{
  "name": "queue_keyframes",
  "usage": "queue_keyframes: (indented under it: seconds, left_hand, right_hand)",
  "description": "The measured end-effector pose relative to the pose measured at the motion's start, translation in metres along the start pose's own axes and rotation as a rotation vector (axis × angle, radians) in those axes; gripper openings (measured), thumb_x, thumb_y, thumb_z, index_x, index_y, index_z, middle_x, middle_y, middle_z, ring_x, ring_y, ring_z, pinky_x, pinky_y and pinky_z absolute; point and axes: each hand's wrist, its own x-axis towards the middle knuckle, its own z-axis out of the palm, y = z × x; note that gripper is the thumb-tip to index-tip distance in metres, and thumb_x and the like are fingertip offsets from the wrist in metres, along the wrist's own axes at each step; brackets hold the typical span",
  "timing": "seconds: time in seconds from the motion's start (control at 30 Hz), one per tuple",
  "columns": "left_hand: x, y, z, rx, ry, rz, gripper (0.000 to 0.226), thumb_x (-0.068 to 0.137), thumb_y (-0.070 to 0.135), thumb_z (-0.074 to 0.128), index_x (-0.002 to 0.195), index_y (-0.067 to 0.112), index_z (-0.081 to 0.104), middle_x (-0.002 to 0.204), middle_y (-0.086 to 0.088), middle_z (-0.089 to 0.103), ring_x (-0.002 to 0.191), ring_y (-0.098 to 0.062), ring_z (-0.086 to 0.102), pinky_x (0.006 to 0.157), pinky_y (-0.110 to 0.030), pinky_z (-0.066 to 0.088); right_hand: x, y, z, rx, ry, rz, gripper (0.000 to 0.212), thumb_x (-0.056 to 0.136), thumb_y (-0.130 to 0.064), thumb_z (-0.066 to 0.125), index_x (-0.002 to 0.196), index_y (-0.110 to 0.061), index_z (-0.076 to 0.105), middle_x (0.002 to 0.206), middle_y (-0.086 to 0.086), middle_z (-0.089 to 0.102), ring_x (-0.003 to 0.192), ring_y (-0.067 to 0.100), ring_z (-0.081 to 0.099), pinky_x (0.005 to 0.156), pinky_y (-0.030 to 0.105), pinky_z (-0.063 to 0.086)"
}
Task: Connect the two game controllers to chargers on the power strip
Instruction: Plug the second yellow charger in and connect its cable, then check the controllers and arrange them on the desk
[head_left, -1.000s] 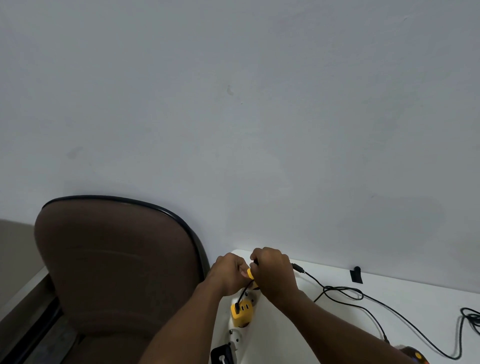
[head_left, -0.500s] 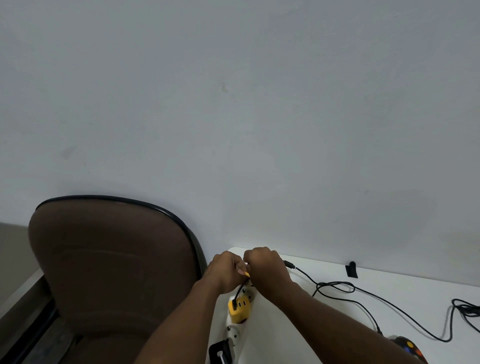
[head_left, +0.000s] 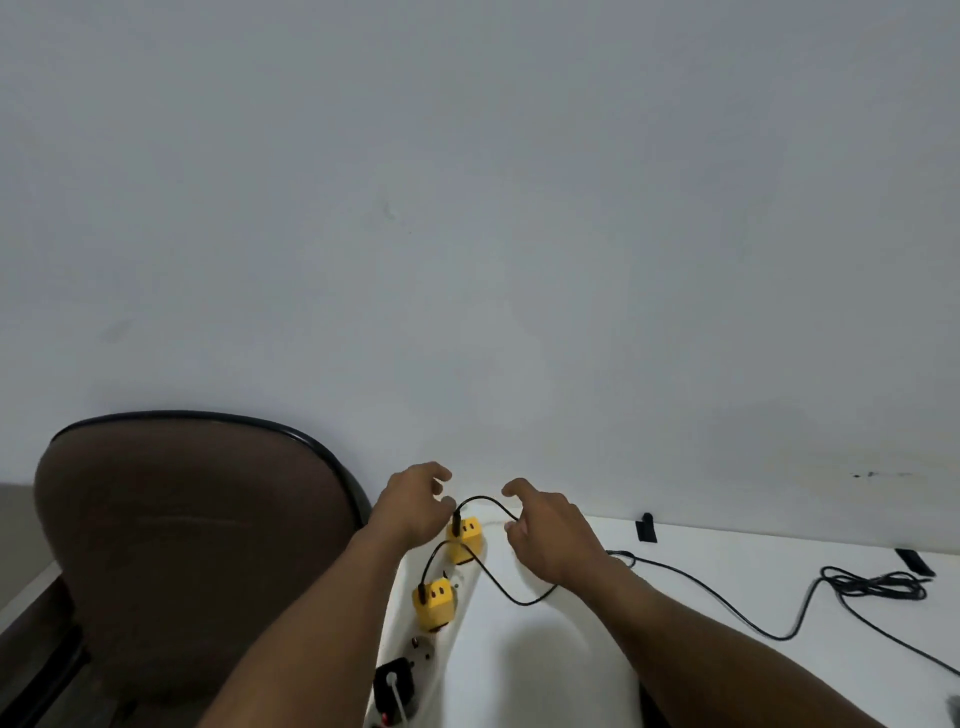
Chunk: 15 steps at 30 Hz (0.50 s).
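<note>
A white power strip lies along the left edge of the white table. Two yellow chargers stand plugged into it: the far charger and the near charger. A black cable is plugged into the far charger and arcs to the right; another black cable runs from the near charger. My left hand hovers just left of the far charger, fingers apart. My right hand is open to its right, fingertips near the cable's arc. No controller is clearly visible.
A brown chair back stands left of the table. A black plug sits in the strip's near end. Black cables trail and coil at the right. Small black clips sit by the wall.
Both hands were closed together around the far yellow charger and cable plug. Now they have let go and moved apart, leaving the cable plugged into the charger.
</note>
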Motion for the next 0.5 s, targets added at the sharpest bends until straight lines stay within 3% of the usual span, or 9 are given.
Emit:
queue_keyframes:
  seconds: [0.13,0.23,0.5]
  left_hand:
    - [-0.021,0.04,0.008,0.033,0.184,0.069,0.038,0.09,0.029,0.061,0.128,0.026,0.061,0.119,0.005,0.064,0.106,-0.017,0.062,0.088,-0.033,0.051]
    - [-0.046,0.072,0.031,0.052,0.224,0.136,0.036,0.091,0.029,0.059,0.127,0.027,0.061,0.12,0.005,0.062,0.109,-0.016,0.06,0.086,-0.031,0.049]
    - [-0.108,0.133,0.116,0.06,0.048,0.208,0.03,0.089,0.034,0.061,0.119,0.028,0.063,0.114,0.004,0.064,0.105,-0.014,0.06,0.088,-0.029,0.048]
  right_hand:
    - [-0.035,0.032,-0.03,-0.004,0.006,0.067,0.041,0.092,-0.028,0.05,0.132,-0.028,0.042,0.103,0.007,0.068,0.101,0.03,0.06,0.089,0.041,0.051]
    - [-0.068,0.06,-0.052,-0.007,0.028,0.128,0.04,0.091,-0.028,0.052,0.131,-0.027,0.044,0.101,0.004,0.068,0.1,0.026,0.06,0.086,0.039,0.052]
    - [-0.157,0.141,-0.102,-0.024,0.021,0.335,0.028,0.086,-0.028,0.051,0.114,-0.028,0.056,0.109,0.003,0.067,0.106,0.026,0.058,0.089,0.033,0.047]
